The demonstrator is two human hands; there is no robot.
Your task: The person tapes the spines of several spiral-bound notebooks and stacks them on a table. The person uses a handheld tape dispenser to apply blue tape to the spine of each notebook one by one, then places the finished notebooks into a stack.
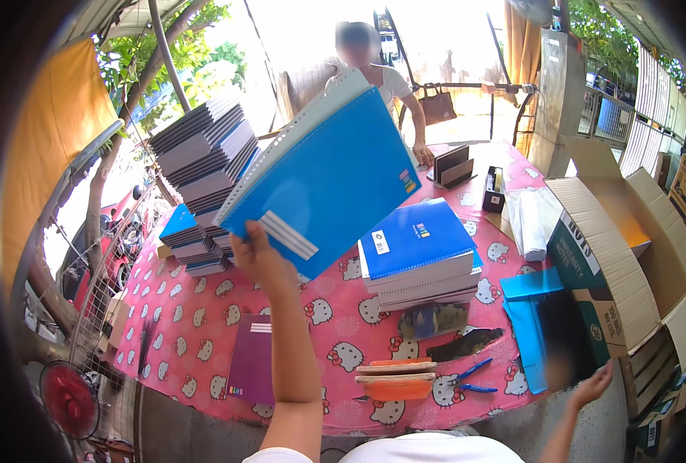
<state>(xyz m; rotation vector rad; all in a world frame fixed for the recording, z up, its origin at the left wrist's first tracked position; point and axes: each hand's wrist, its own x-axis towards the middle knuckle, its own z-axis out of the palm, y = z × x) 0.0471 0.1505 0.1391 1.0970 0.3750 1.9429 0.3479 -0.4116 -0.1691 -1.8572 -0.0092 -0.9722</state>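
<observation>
The left hand [259, 258] is raised above the table, fingers and thumb closed on the lower corner of a blue spiral notebook [323, 177]. The notebook is held clear of the table, well above it, cover facing the camera. Its long axis runs from about 7 o'clock up to 1 o'clock; the perforated binding edge lies along the upper-left side, and the far corner points toward 1 o'clock, near the person standing across the table [374, 73]. A grey-and-white label strip sits near the gripped corner.

The right hand [592, 386] is low at about 4 o'clock, fingers spread and loosely open, holding nothing — it hovers just beside a stack of light-blue covers [530, 339] at the table's right edge, in front of an open cardboard box [613, 270].

On the pink patterned tablecloth [204, 309]:
- a short stack of blue-covered notebooks [416, 255], at 3 o'clock from the raised notebook's gripped corner;
- a tall stack of grey-edged notebooks [204, 154] at 9 o'clock from the raised notebook;
- a purple notebook [252, 359] lying flat, directly below the left forearm;
- an orange block with boards on top [395, 378] and blue-handled pliers [470, 378] at 5 o'clock — near the front edge.

A red fan [69, 401] stands off the table at 8 o'clock.
</observation>
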